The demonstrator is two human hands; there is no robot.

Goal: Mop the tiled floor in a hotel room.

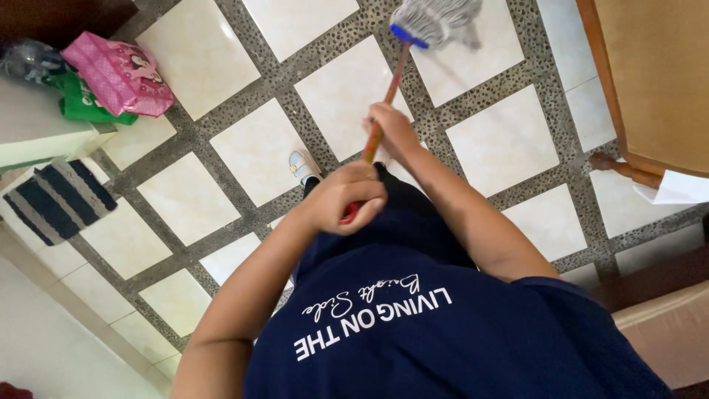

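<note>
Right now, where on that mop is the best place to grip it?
On the bare orange handle, between the right hand and the blue socket above the mop head. It is a thin straight stick slanting away, so wrap fingers around it from the side; the left hand covers the top end.

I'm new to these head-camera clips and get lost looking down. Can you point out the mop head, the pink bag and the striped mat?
mop head (436, 21): head view, on the grey strands.
pink bag (122, 74): head view, on its printed front.
striped mat (59, 199): head view, on a dark stripe near the middle.
</note>
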